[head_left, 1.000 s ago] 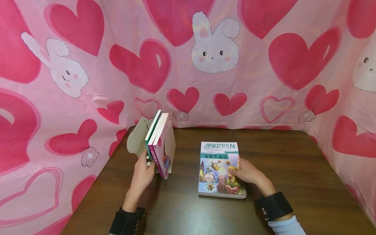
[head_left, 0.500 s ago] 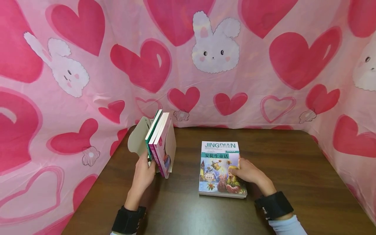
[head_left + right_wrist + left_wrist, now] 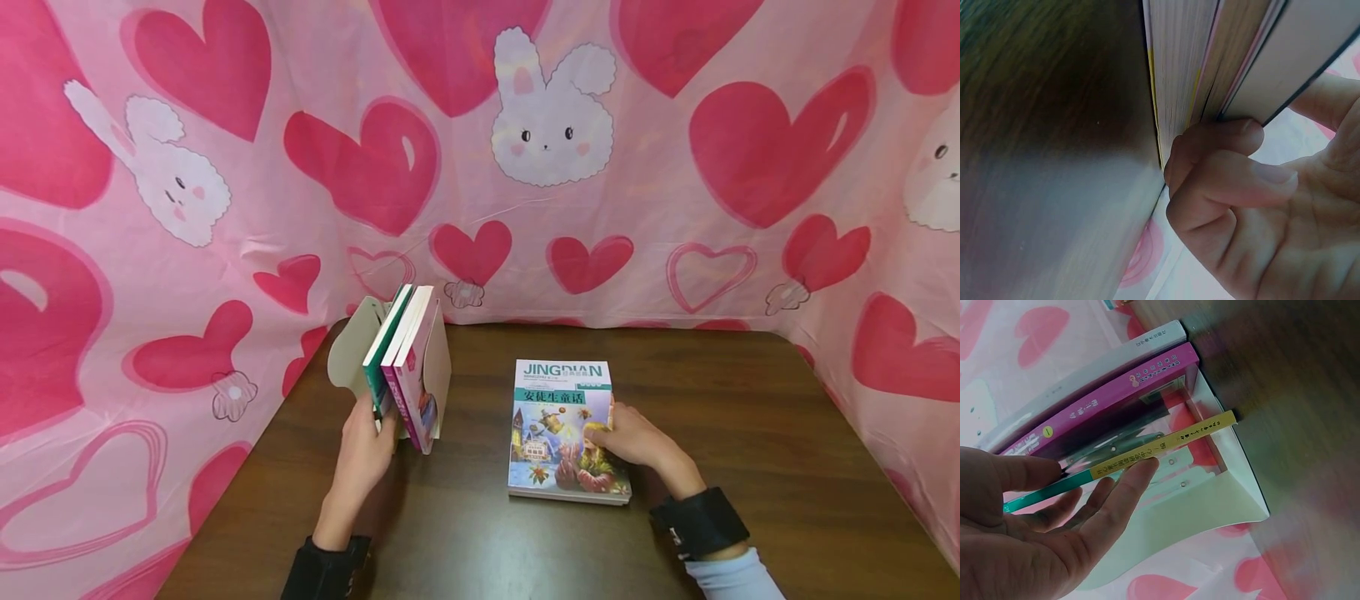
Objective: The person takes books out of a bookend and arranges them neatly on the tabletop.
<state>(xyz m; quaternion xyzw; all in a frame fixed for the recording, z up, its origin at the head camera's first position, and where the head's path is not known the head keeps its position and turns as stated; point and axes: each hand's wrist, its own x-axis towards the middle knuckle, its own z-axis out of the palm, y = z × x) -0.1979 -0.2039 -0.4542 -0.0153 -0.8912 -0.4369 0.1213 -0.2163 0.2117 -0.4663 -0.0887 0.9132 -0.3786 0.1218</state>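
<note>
My left hand (image 3: 365,442) pinches a thin green book (image 3: 381,354) between thumb and fingers; its spine (image 3: 1197,432) shows yellow and green in the left wrist view. This book stands in a pale bookend (image 3: 352,346). Beside it lean a magenta-spined book (image 3: 1107,394) and a white-spined book (image 3: 1154,344), with a gap between them and the green one. My right hand (image 3: 637,437) holds the right edge of a stack of books (image 3: 1179,69), thumb on the top cover. The top book (image 3: 558,433) carries a fairy-tale picture and lies face up.
Everything stands on a dark wooden table (image 3: 465,542). A pink cloth (image 3: 645,192) with hearts and rabbits hangs behind the table and along both sides. The bookend stands near the table's left edge.
The green book has shifted slightly toward me and left, away from the magenta-spined book, with my left hand on it. My right hand and the stack stay in place.
</note>
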